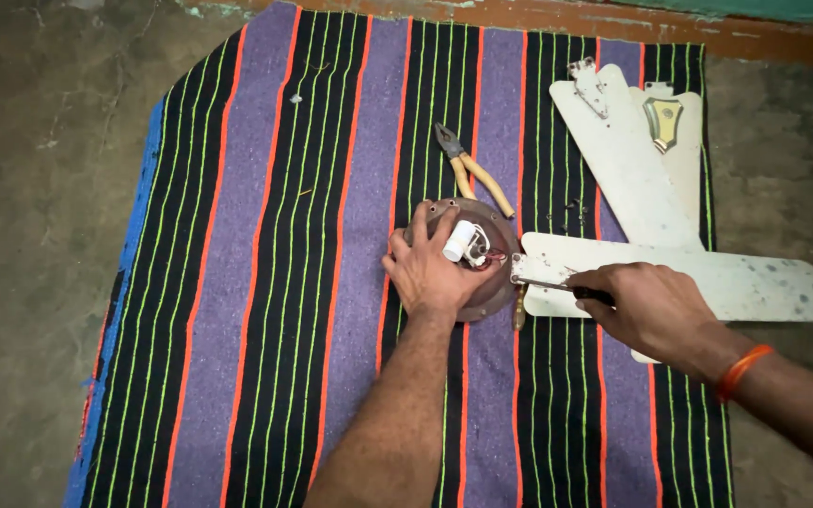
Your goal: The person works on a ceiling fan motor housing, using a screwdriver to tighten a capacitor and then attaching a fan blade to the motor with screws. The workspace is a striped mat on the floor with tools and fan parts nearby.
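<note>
Down on the striped mat [284,282], the left hand [430,273] is pressed onto the round brown motor housing [491,282] of a ceiling fan, fingers spread and curled over its near rim, gripping it steady. The housing sits about mid-mat, open side up like a shallow dish, and inside it lies a white cylindrical capacitor [460,240] with thin red and white wires [489,256] just beside it; what else sits in there is hidden under the hand.

Over on the right, the right hand [646,306] is clenched around the dark handle of a screwdriver [557,285], whose metal shaft points left towards the bracket where a white fan blade [708,282] meets the housing. An orange band [743,369] circles that wrist. The blade lies flat across the mat's right side, partly under the hand.

Behind it, two more white fan blades [628,160] lie stacked at an angle, one showing a brass-coloured ornament [662,120]. Pliers [472,174] with yellowish handles rest just beyond the housing, jaws pointing away, close to its far rim. A few small dark screws [571,214] lie scattered between pliers and blades. Bare concrete floor [39,188] surrounds the mat.
</note>
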